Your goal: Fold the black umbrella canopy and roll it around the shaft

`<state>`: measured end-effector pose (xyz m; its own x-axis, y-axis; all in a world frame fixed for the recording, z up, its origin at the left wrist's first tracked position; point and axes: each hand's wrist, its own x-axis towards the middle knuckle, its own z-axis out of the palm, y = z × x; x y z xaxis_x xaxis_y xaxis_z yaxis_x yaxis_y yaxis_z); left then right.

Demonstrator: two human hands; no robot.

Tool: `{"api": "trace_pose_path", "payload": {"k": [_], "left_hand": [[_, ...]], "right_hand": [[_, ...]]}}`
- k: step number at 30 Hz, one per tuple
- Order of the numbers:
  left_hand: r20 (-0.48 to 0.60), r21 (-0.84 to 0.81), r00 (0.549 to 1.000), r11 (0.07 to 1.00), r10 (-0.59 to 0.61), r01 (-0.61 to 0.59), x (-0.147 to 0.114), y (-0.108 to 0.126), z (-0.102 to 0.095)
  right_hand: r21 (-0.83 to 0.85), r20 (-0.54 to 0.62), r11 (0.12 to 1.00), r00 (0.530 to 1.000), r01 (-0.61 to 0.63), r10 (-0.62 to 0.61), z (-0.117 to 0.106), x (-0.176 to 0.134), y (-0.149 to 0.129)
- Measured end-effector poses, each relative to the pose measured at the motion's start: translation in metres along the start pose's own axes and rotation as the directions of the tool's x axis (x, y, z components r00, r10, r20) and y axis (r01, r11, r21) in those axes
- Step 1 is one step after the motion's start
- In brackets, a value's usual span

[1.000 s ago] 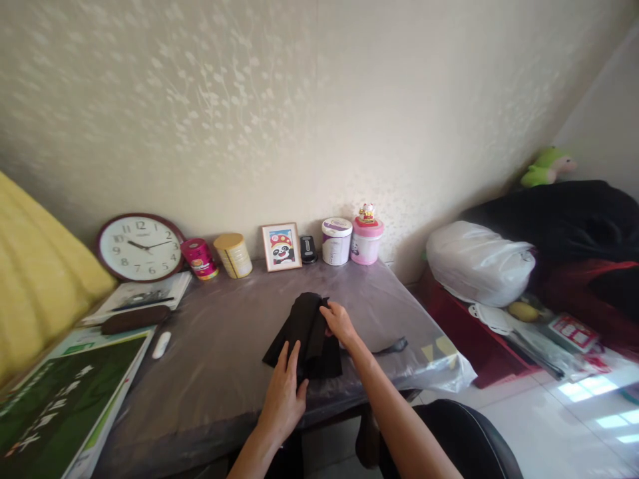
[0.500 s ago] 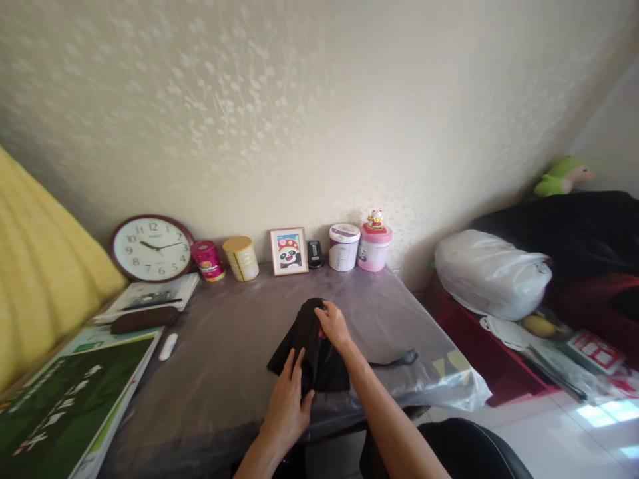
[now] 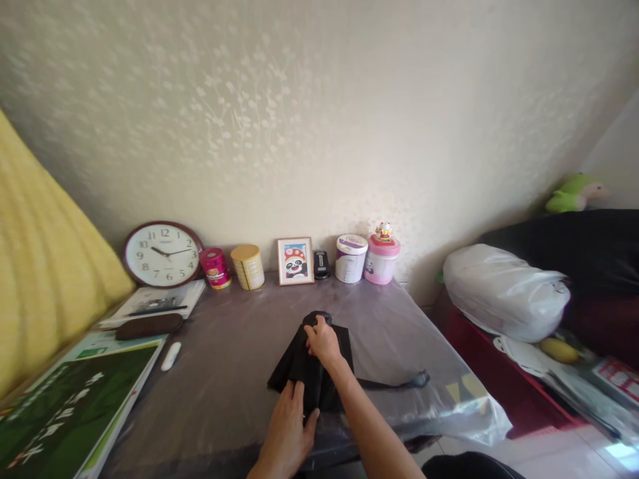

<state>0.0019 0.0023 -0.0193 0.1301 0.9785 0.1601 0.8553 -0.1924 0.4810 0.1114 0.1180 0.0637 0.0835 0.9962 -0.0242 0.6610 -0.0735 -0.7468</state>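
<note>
A black fabric bundle with loose, angular flaps [image 3: 291,362] lies on the table in front of me, resembling a collapsed umbrella, though its kind is not certain. From its right side a thin black strip trails out to a crumpled end. My right hand [image 3: 323,340] is closed at the upper part of the bundle, pinching the fabric below its rounded top. Lower down, my left hand [image 3: 288,419] has its fingers on the near part, with cloth between them and the thumb. Both hands partly cover the bundle.
Along the wall stand a clock [image 3: 162,254], a pink can [image 3: 215,269], a yellow can [image 3: 247,267], a framed panda picture [image 3: 295,261] and two tubs. Books [image 3: 64,406] and a white stick-like object [image 3: 171,356] lie left. A white plastic bag [image 3: 502,289] sits beyond the table's right edge.
My right hand has turned and pressed lower over the fabric, and the top of the bundle now shows beyond it. The left fingers have drawn closer together. The view has shifted slightly.
</note>
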Motion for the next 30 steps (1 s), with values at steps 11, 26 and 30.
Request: {"api": "trace_pose_path", "payload": {"k": [11, 26, 30], "left_hand": [[-0.074, -0.023, 0.991, 0.993, 0.116, -0.118, -0.018, -0.016, -0.015], [-0.063, 0.121, 0.935, 0.932, 0.35, -0.34, -0.001, 0.017, -0.036], [-0.111, 0.164, 0.933, 0.932, 0.342, -0.323, -0.005, 0.008, -0.017]], "right_hand": [[-0.187, 0.017, 0.97, 0.988, 0.155, -0.154, 0.002, -0.013, -0.007], [-0.013, 0.076, 0.937, 0.935, 0.348, -0.346, -0.007, -0.024, 0.004], [0.087, 0.004, 0.808, 0.811, 0.582, -0.585, -0.016, -0.045, 0.011]]}}
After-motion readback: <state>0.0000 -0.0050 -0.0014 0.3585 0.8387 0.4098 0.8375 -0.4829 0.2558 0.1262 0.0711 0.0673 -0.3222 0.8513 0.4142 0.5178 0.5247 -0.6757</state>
